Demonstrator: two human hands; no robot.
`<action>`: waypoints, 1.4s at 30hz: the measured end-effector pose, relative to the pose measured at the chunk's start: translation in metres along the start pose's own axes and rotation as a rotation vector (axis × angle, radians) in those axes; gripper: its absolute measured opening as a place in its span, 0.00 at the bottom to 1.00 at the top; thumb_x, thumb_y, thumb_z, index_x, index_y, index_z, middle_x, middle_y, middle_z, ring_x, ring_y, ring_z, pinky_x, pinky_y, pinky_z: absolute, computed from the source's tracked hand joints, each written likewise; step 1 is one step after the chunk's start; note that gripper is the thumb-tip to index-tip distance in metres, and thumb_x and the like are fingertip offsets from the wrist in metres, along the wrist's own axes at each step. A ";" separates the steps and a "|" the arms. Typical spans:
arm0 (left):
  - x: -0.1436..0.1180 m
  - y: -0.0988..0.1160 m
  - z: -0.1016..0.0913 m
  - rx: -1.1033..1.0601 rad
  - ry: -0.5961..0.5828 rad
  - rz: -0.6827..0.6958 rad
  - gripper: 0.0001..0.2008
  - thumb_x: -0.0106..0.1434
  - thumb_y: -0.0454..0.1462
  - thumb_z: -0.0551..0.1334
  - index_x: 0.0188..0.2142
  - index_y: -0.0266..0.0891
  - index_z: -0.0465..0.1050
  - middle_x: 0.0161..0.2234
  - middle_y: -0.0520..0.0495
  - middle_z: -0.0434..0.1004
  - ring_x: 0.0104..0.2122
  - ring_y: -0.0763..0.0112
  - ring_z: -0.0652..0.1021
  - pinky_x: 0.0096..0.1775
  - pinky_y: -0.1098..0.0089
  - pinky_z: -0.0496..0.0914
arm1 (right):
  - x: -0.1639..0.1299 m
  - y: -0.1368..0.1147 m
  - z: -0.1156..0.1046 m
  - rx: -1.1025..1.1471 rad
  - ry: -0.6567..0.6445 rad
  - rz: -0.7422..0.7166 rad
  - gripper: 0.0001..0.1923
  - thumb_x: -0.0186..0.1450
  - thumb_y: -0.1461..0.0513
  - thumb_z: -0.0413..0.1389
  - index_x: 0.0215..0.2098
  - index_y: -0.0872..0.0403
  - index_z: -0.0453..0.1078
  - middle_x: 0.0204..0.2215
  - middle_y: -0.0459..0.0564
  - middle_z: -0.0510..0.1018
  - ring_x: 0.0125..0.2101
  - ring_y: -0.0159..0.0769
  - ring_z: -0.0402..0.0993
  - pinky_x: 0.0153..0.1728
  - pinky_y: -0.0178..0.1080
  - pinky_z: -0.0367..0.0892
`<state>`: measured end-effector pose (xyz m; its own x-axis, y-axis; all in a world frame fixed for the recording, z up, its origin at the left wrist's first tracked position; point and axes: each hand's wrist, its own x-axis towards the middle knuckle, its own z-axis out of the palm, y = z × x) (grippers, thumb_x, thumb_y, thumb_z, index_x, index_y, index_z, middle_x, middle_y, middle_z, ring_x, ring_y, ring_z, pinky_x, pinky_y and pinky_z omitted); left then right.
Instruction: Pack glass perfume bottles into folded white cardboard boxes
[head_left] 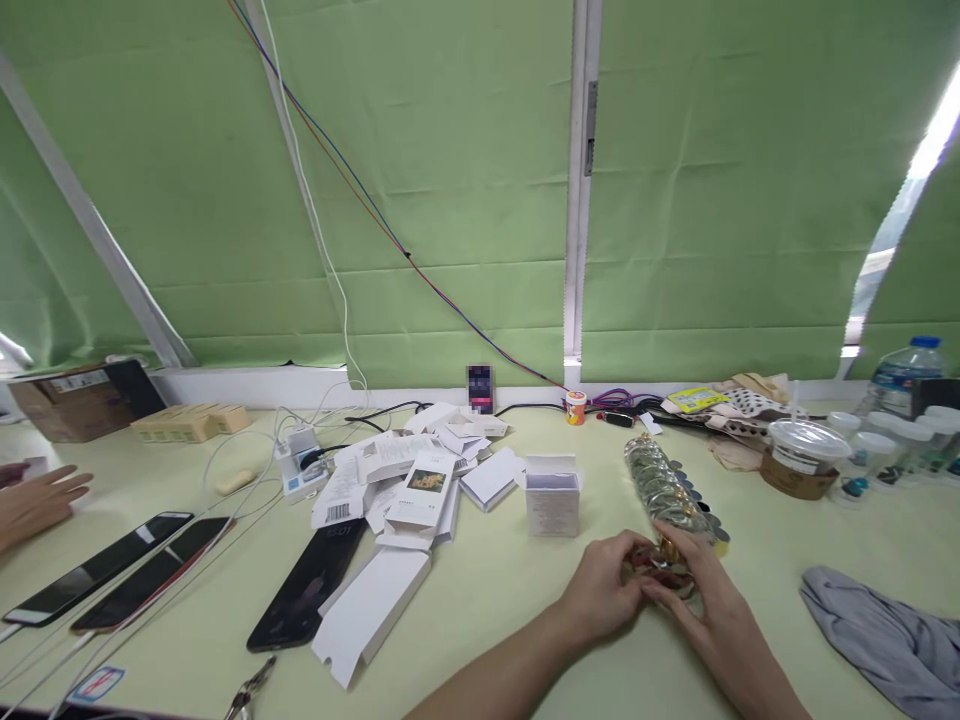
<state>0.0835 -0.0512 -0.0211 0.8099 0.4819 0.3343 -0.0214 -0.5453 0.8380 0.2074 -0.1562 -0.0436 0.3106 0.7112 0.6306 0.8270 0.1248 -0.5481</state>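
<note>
My left hand and my right hand meet at the near end of a row of shiny round packets. The fingers of both are closed around a small clear-wrapped packet with reddish and gold-coloured bits showing; its exact kind is partly hidden by the fingers. Dark discs lie along the row's right side. Beyond my left hand a small white box stands upright with its top flaps open. A heap of white paper boxes, some flattened, spreads to the left.
A black phone lies partly under the boxes. Two phones on cables and another person's hand are at left. At right are a grey cloth, a lidded bowl and clear cups. A small phone stands at the back.
</note>
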 end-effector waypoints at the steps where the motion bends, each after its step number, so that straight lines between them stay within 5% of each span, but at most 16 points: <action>1: 0.000 -0.001 0.000 0.001 0.000 0.001 0.19 0.54 0.28 0.60 0.46 0.39 0.71 0.41 0.47 0.79 0.40 0.66 0.77 0.43 0.69 0.69 | 0.000 0.001 0.001 0.011 0.008 0.000 0.24 0.65 0.57 0.51 0.60 0.46 0.56 0.51 0.52 0.69 0.48 0.41 0.71 0.41 0.39 0.72; 16: -0.001 -0.004 0.004 0.130 0.038 0.060 0.16 0.59 0.33 0.61 0.47 0.41 0.68 0.41 0.48 0.77 0.40 0.66 0.76 0.43 0.67 0.71 | -0.002 0.015 0.000 -0.053 0.005 0.030 0.20 0.68 0.58 0.46 0.58 0.44 0.60 0.49 0.51 0.69 0.41 0.36 0.75 0.35 0.34 0.73; 19: -0.003 0.004 -0.016 0.333 0.274 0.352 0.16 0.62 0.34 0.59 0.50 0.41 0.64 0.45 0.43 0.74 0.44 0.63 0.74 0.47 0.63 0.69 | -0.001 0.012 -0.003 -0.061 -0.022 0.023 0.20 0.68 0.59 0.46 0.58 0.45 0.60 0.49 0.50 0.71 0.41 0.35 0.75 0.37 0.33 0.73; 22: -0.008 0.006 -0.058 0.495 0.597 0.740 0.20 0.60 0.34 0.60 0.51 0.42 0.59 0.45 0.42 0.67 0.45 0.62 0.70 0.47 0.60 0.67 | -0.002 0.009 -0.003 -0.068 -0.034 0.030 0.21 0.68 0.60 0.45 0.59 0.45 0.59 0.47 0.49 0.74 0.43 0.34 0.75 0.39 0.33 0.72; 25: -0.014 -0.005 -0.101 0.443 0.892 0.595 0.14 0.61 0.38 0.57 0.46 0.41 0.58 0.44 0.42 0.61 0.46 0.59 0.67 0.47 0.56 0.65 | 0.000 0.007 -0.002 -0.071 0.019 -0.024 0.20 0.69 0.59 0.44 0.58 0.46 0.61 0.47 0.49 0.75 0.44 0.35 0.75 0.38 0.32 0.72; 28: -0.016 -0.023 -0.124 0.356 0.808 0.425 0.16 0.62 0.45 0.57 0.45 0.42 0.57 0.47 0.41 0.60 0.50 0.57 0.65 0.50 0.52 0.63 | 0.016 -0.003 0.000 -0.033 0.116 -0.113 0.19 0.67 0.58 0.48 0.57 0.45 0.62 0.48 0.49 0.75 0.45 0.37 0.75 0.39 0.34 0.73; 33: -0.014 -0.036 -0.117 0.240 0.373 0.243 0.24 0.54 0.45 0.67 0.47 0.42 0.63 0.50 0.42 0.62 0.52 0.57 0.65 0.52 0.57 0.63 | 0.077 -0.044 0.012 0.172 0.367 -0.090 0.23 0.65 0.60 0.53 0.58 0.49 0.59 0.52 0.54 0.70 0.49 0.42 0.70 0.46 0.44 0.71; 37: -0.015 -0.034 -0.107 0.183 0.290 0.146 0.18 0.57 0.33 0.63 0.48 0.43 0.64 0.48 0.44 0.64 0.49 0.62 0.68 0.46 0.63 0.67 | 0.110 -0.063 0.034 0.232 0.252 -0.310 0.22 0.66 0.65 0.50 0.59 0.49 0.57 0.50 0.54 0.70 0.51 0.42 0.68 0.48 0.46 0.69; 42: -0.015 -0.037 -0.104 0.183 0.331 0.157 0.21 0.56 0.29 0.63 0.48 0.43 0.63 0.45 0.46 0.68 0.46 0.64 0.69 0.49 0.62 0.65 | 0.102 -0.050 0.050 0.168 0.025 -0.461 0.25 0.67 0.69 0.46 0.60 0.46 0.55 0.48 0.54 0.69 0.49 0.38 0.70 0.45 0.39 0.71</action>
<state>0.0111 0.0327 -0.0121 0.5723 0.5614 0.5977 -0.0007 -0.7285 0.6850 0.1741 -0.0551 0.0206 -0.0572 0.5388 0.8405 0.7945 0.5343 -0.2885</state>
